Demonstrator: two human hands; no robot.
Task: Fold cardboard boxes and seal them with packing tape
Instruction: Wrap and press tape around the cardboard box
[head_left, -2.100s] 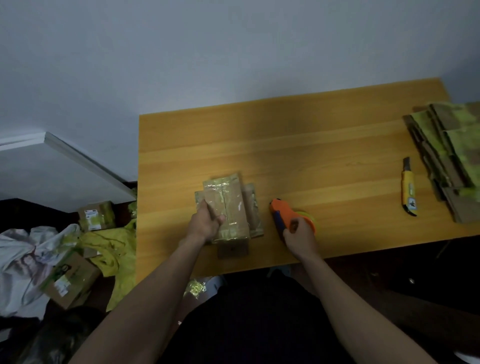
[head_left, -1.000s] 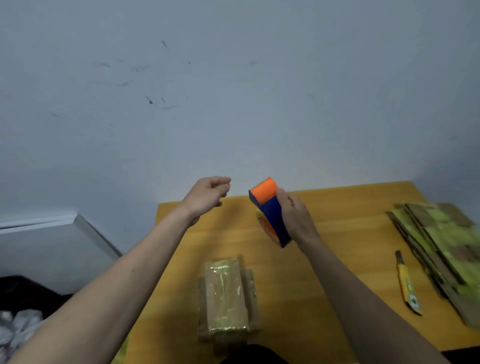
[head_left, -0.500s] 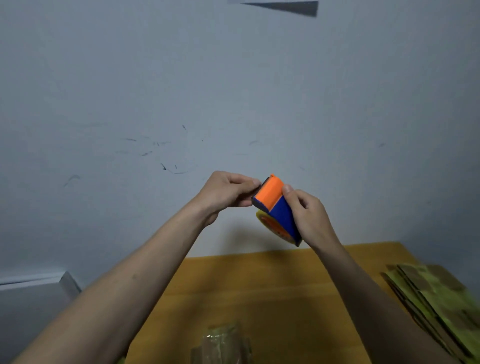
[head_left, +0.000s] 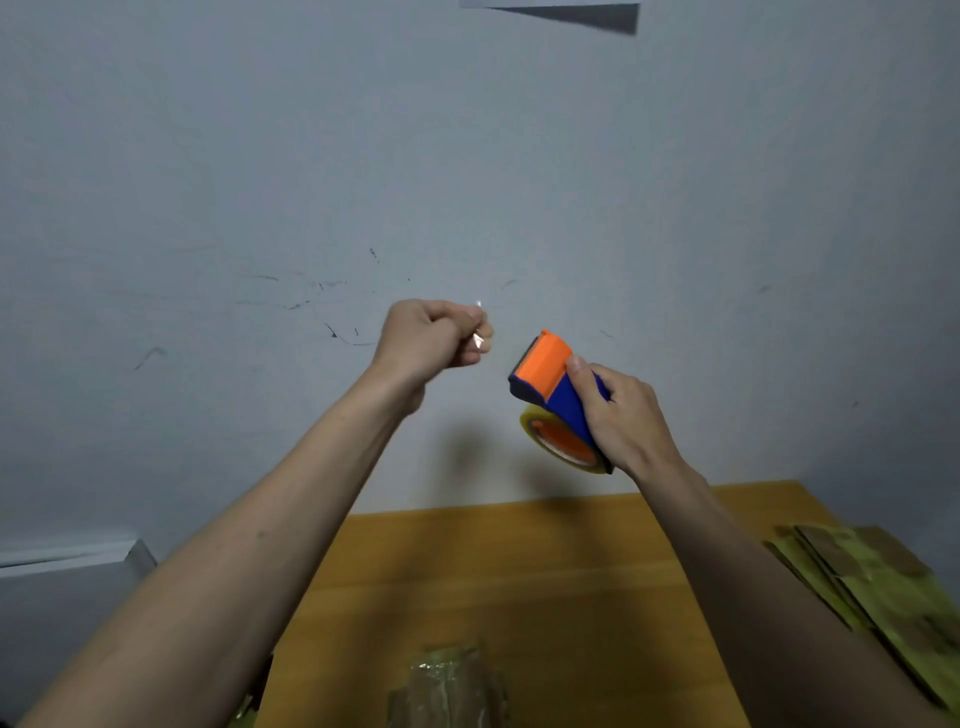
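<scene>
While right hand (head_left: 623, 415) wraps around tape dispenser (head_left: 558, 397), held up in front of wall, left hand (head_left: 434, 338) pinches free tape end (head_left: 478, 340) between thumb and curled fingers. Tape likely thin, light, sticky, easy to wrinkle; best held by very tip, kept taut. Dispenser rigid, take by blue body. Taped box (head_left: 452, 691) on table (head_left: 519, 571), closed, contents hidden. Flat cardboard stack (head_left: 878, 582) at right.
</scene>
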